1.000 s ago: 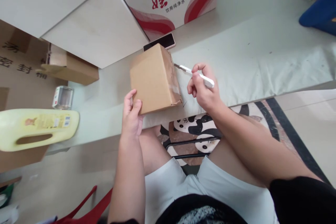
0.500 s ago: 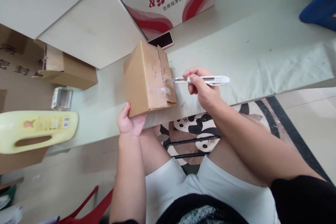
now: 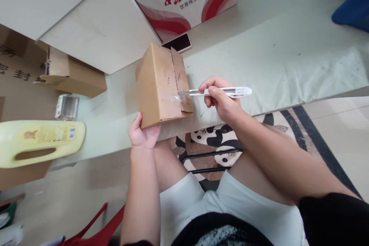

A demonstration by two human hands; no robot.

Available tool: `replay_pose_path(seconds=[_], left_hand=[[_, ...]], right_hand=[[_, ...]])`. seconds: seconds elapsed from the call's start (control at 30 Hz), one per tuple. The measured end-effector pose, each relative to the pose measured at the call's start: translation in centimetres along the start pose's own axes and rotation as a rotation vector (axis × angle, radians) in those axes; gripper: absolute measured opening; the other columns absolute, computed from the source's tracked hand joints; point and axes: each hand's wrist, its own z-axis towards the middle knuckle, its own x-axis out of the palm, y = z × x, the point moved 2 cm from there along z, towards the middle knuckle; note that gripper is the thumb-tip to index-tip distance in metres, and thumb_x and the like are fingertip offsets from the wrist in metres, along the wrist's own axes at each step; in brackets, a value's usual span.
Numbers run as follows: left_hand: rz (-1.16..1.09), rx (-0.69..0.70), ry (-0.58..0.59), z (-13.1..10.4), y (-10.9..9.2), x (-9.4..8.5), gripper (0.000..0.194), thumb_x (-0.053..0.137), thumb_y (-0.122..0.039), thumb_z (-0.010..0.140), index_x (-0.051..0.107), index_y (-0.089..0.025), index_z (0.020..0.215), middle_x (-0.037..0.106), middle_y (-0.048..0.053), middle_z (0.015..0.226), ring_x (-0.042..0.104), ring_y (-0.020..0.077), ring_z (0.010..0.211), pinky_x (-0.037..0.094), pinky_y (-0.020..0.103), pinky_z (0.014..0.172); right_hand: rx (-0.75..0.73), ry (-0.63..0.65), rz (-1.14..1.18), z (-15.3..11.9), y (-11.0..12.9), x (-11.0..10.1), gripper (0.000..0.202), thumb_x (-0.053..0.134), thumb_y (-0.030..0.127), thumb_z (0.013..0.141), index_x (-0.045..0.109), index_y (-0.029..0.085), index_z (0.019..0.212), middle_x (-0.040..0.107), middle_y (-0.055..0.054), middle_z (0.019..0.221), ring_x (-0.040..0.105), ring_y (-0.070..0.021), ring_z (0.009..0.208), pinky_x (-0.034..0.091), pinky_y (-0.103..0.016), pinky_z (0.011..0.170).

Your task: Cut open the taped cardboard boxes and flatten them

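Note:
A brown cardboard box stands tilted on the pale cloth-covered table, a strip of clear tape across its seam. My left hand grips its lower near corner, thumb on the side and the other fingers hidden beneath. In my right hand is a white box cutter, pinched between thumb and fingers with its blade out. The blade's tip meets the box face at the seam, by the tape; how deep it goes I cannot tell.
Behind the box lies a phone, before a white-and-red carton. To the left are a small brown box, a clear container and a yellow jug. Something blue sits far right. The table's front edge is near my knees.
The box cutter has shifted slightly left and towards me, its blade tip now at the seam by the tape. My left hand keeps its grip on the box.

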Motion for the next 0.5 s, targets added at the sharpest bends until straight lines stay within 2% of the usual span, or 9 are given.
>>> replay_pose_path(seconds=[0.23, 0.5], left_hand=[[0.017, 0.007, 0.013, 0.3, 0.2, -0.3, 0.038, 0.065, -0.038, 0.084, 0.076, -0.015, 0.112, 0.079, 0.012, 0.11, 0.074, 0.0236, 0.1, 0.059, 0.032, 0.082], [0.033, 0.032, -0.002, 0.5, 0.3, -0.4, 0.036, 0.065, -0.038, 0.084, 0.077, -0.016, 0.109, 0.079, 0.011, 0.109, 0.073, 0.0243, 0.1, 0.058, 0.034, 0.083]], right_hand=[[0.062, 0.051, -0.047, -0.4, -0.5, 0.7, 0.014, 0.055, 0.03, 0.088, 0.063, 0.02, 0.085, 0.055, 0.006, 0.055, 0.047, -0.0088, 0.05, 0.037, -0.026, 0.053], [0.028, 0.122, -0.123, -1.1, -0.6, 1.8, 0.011, 0.056, 0.031, 0.088, 0.058, 0.02, 0.089, 0.055, 0.006, 0.06, 0.049, -0.01, 0.054, 0.038, -0.028, 0.055]])
